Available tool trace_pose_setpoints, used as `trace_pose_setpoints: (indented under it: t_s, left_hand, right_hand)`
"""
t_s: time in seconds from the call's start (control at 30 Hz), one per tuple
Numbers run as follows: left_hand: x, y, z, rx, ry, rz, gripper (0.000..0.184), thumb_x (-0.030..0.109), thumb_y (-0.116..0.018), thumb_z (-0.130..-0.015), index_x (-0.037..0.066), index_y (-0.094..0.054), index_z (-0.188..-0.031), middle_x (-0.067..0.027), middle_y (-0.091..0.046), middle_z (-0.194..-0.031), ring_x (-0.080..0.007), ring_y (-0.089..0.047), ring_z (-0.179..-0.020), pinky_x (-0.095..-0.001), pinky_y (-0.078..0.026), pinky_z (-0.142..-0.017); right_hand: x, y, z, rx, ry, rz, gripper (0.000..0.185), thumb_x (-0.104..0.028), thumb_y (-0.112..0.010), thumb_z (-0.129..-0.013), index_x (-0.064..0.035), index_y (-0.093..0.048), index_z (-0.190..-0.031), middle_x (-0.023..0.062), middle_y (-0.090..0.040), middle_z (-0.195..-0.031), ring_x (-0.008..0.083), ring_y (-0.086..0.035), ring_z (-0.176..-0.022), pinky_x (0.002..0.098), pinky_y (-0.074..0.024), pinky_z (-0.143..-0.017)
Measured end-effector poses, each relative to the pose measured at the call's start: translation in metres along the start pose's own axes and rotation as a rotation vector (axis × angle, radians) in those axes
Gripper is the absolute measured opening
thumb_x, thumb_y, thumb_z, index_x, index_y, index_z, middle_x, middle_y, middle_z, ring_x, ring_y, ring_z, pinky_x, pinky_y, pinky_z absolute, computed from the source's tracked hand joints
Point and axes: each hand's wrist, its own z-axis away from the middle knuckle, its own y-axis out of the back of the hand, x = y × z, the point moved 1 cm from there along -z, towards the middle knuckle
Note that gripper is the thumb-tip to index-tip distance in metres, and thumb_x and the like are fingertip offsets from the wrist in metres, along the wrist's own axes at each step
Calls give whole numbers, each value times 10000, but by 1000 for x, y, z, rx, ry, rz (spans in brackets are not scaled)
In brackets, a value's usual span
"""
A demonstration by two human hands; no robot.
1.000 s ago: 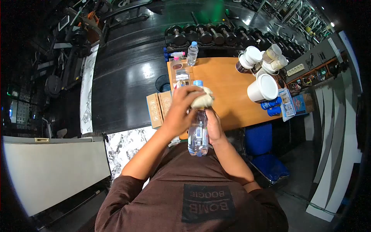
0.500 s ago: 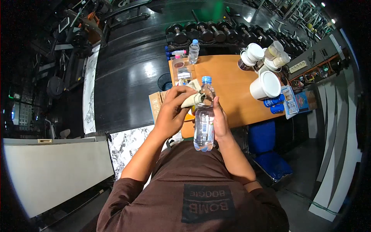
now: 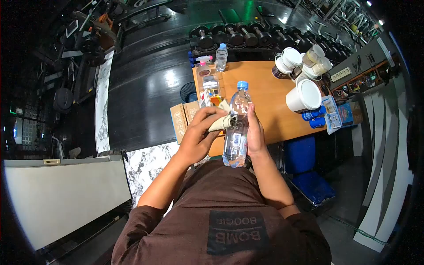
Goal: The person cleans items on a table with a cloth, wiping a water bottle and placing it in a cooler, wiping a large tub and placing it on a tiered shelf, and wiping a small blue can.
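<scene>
My right hand [image 3: 256,134] grips a clear plastic water bottle [image 3: 237,143] from its right side. The bottle has a blue cap and a small label, and it leans slightly to the right at the top. A folded cream cloth [image 3: 221,124] is pinched in my left hand [image 3: 196,138], its edge pressed against the bottle's left side below the shoulder. Part of my right hand's fingers is hidden behind the bottle. Both hands are in front of my body, above the near edge of the wooden table [image 3: 258,95].
Another water bottle [image 3: 221,58] and a spray bottle [image 3: 203,67] stand at the table's far left. White tubs [image 3: 304,96] and blue containers [image 3: 314,117] are on the right. A cardboard box [image 3: 179,121] sits left, a blue chair [image 3: 311,185] right, dumbbells [image 3: 232,35] behind.
The bottle has shifted a little to the right and up, its top tilting further right. My left hand and the cloth have moved slightly down along its side.
</scene>
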Motion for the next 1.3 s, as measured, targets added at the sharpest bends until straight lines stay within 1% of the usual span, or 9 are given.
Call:
trace_pose_setpoints:
  t_s: [0.1, 0.3, 0.57, 0.67, 0.83, 1.0, 1.1, 1.17, 1.3]
  left_hand:
    - [6, -9, -10, -40, -185, -272, 585, -107, -699, -770, 67, -669, -1327, -130, -577, -1324, -324, -522, -1281, -421, -392, -1109]
    - [0, -19, -1, -29, -200, -321, 519, -95, -701, -777, 63, -668, -1270, -128, -577, -1283, -365, -526, -1230, -444, -412, -1062]
    - [-2, 8, 6, -82, 97, 280, 364, -86, -669, -851, -2, -676, -1204, -121, -597, -1190, -272, -584, -1148, -356, -463, -973]
    - [12, 1, 3, -56, -114, -83, 551, -120, -636, -789, 55, -691, -1308, -127, -588, -1300, -306, -547, -1254, -396, -397, -1107]
    - [6, -22, 5, -82, -197, -264, 685, -132, -654, -687, 81, -671, -1338, -115, -570, -1311, -345, -498, -1247, -425, -375, -1096]
    - [19, -18, 24, -321, -181, -188, 654, -101, -653, -689, 72, -670, -1319, -118, -571, -1289, -342, -508, -1218, -432, -356, -1086]
    - [9, -5, 17, -387, -172, -22, 604, -107, -659, -700, 64, -687, -1279, -119, -579, -1281, -332, -527, -1220, -426, -361, -1095]
    - [11, -1, 12, -240, -95, -64, 534, -110, -679, -775, 71, -690, -1277, -111, -583, -1287, -313, -532, -1246, -412, -375, -1108]
    - [10, -5, -7, -112, -137, -137, 548, -81, -714, -798, 88, -671, -1317, -103, -577, -1300, -315, -508, -1270, -416, -367, -1111]
  right_hand:
    - [15, 7, -3, 10, 19, 7, 600, -522, -421, -1105, -31, -518, -1436, 70, -606, -1345, 149, -585, -1221, 329, -472, -1050]
    - [13, -3, 5, 57, 43, 20, 552, -502, -439, -1105, -44, -539, -1397, 65, -613, -1283, 148, -589, -1182, 326, -479, -1032]
    - [1, -6, 9, 5, -98, 14, 595, -547, -404, -1101, -51, -545, -1398, 55, -635, -1247, 121, -624, -1100, 302, -515, -963]
    - [16, 7, 3, 44, 8, -29, 619, -557, -458, -1081, -50, -529, -1429, 63, -639, -1256, 133, -632, -1132, 314, -527, -958]
    - [15, 7, 5, 4, -24, -24, 642, -593, -462, -1064, -54, -554, -1401, 91, -663, -1230, 177, -652, -1132, 336, -533, -962]
    - [-6, 8, 0, 129, -36, 104, 692, -685, -389, -1041, -45, -615, -1174, 126, -710, -881, 220, -712, -723, 356, -603, -691]
    - [-9, 6, 4, 154, -59, 88, 676, -673, -388, -1047, -51, -614, -1184, 126, -710, -882, 224, -713, -732, 354, -602, -697]
    - [-5, 5, 4, 137, -24, 98, 661, -653, -381, -1059, -57, -614, -1227, 114, -714, -944, 215, -718, -777, 356, -604, -701]
    - [8, 7, 3, -13, -81, -58, 645, -623, -417, -1066, -62, -598, -1329, 74, -679, -1203, 164, -674, -1060, 343, -558, -910]
